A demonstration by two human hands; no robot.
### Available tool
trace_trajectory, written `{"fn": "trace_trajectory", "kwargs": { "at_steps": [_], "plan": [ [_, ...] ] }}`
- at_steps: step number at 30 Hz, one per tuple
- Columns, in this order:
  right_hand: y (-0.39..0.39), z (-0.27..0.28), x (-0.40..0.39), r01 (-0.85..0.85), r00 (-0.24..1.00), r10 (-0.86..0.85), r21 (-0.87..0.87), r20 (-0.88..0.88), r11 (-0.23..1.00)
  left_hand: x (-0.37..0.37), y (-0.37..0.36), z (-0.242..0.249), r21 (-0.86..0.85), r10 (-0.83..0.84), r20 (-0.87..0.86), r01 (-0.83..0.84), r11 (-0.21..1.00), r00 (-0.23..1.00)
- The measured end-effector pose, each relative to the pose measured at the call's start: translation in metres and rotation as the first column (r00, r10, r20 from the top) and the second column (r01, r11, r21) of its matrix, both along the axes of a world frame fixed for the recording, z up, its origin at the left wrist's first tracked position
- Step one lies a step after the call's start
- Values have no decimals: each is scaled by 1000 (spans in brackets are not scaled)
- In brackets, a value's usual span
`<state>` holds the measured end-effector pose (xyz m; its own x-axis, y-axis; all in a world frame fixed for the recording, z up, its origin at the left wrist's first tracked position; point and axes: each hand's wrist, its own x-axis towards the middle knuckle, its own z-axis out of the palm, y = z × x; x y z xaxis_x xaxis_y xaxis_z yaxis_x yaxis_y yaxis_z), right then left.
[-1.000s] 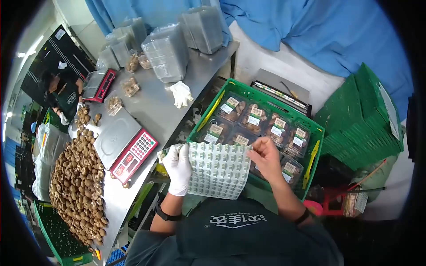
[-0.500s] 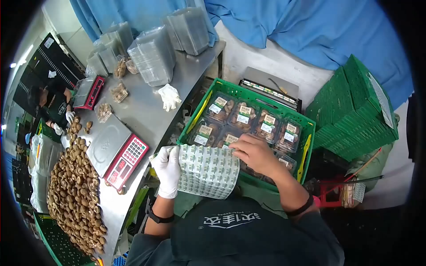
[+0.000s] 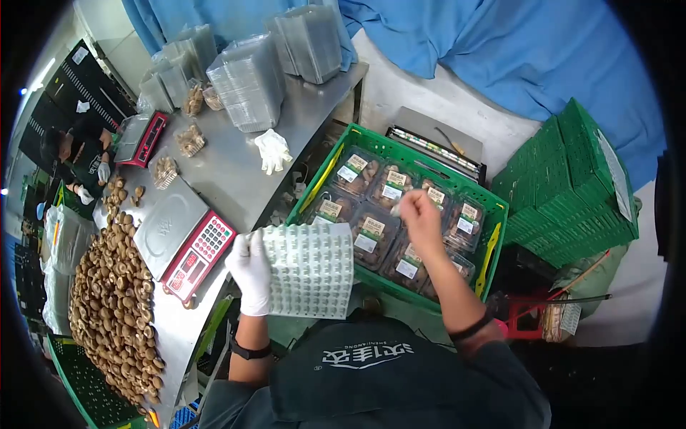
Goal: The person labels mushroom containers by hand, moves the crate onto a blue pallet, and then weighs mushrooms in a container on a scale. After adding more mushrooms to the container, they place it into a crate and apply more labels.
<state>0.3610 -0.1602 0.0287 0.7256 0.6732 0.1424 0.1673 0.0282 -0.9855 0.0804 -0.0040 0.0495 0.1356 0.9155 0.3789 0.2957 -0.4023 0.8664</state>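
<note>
My gloved left hand point(image 3: 250, 275) grips the left edge of a sheet of small stickers point(image 3: 311, 270), which hangs in front of my apron. My bare right hand point(image 3: 420, 213) is over the green crate point(image 3: 325, 168), above the packs of mushrooms, with its fingers pinched. Something small and pale shows at its fingertips, too small to name. In the crate, clear packs point(image 3: 370, 232) of brown mushrooms stand in rows, each with a green and a white label. My right hand covers part of the middle packs.
Left on the steel table point(image 3: 300, 118) are a red scale point(image 3: 193, 264), a mushroom heap point(image 3: 118, 307), clear tray stacks point(image 3: 246, 82) and a white glove point(image 3: 272, 151). A co-worker point(image 3: 82, 164) stands far left. Green crates point(image 3: 564, 186) are stacked right.
My right hand has left the sheet's edge and moved up and right over the packs. The sheet has shifted left with my left hand and lies flatter to view.
</note>
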Motion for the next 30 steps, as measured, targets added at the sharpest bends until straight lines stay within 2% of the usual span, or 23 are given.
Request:
{"fn": "trace_trajectory", "kwargs": {
  "at_steps": [1,3,4,6,7,8,10,11,12,14,16,18,19,20,22,23,24,25,26,28,30],
  "plan": [
    [10,-25,22,129,982,-125,21,-143,991,-5,3,-1,-6,22,3,-22,1000,1000],
    [21,-71,60,244,929,-253,-69,-271,967,-19,6,-8,-15,70,14,-70,997,997],
    [28,-85,71,245,929,-255,-73,-268,967,-27,6,-10,8,92,-47,-91,996,995],
    [41,-112,89,321,925,-342,-138,-166,937,-34,6,-12,6,142,-37,-142,990,989],
    [48,-138,101,347,934,-353,-98,-59,933,-37,4,-12,-26,147,13,-147,989,989],
    [53,-153,107,347,933,-354,-104,-60,932,-43,2,-9,-95,132,-2,-131,987,991],
    [63,-175,118,406,914,-388,-230,119,884,-45,3,-17,-71,167,95,-161,984,981],
    [66,-187,123,469,874,-386,-305,294,829,-47,4,-19,-74,172,91,-166,983,981],
    [67,-184,120,463,877,-380,-309,293,831,-49,5,-22,-90,179,96,-171,981,979],
    [67,-171,109,536,808,-312,-402,500,742,-54,5,-23,-108,197,99,-186,977,975],
    [69,-170,102,534,778,-272,-367,566,762,-59,2,-18,-284,193,90,-160,945,977],
    [72,-159,96,672,480,-240,-178,844,719,-63,5,-23,-218,192,64,-174,960,979],
    [77,-139,85,612,567,-258,-191,782,767,-63,7,-25,-151,188,37,-181,972,981],
    [88,-147,86,604,569,-250,-192,783,773,-64,8,-27,-153,199,38,-191,970,979],
    [114,-156,85,336,884,-256,-150,390,930,-66,9,-29,-142,186,125,-168,976,975],
    [126,-151,79,313,920,-270,-116,285,943,-65,9,-26,-142,189,120,-172,975,974],
    [139,-148,77,310,921,-268,-116,282,944,-63,8,-20,-149,197,132,-177,973,972],
    [151,-145,77,232,964,-252,-196,-83,953,-61,7,-16,-155,204,145,-181,971,968],
    [160,-142,76,129,870,-228,-244,-438,961,-61,7,-15,-154,208,145,-185,971,967],
    [172,-148,73,126,876,-222,-241,-428,962,-64,6,-13,-186,201,158,-170,968,967],
    [179,-156,72,109,914,-240,-372,-327,922,-74,8,-22,-178,181,131,-157,971,975]
  ]
}}
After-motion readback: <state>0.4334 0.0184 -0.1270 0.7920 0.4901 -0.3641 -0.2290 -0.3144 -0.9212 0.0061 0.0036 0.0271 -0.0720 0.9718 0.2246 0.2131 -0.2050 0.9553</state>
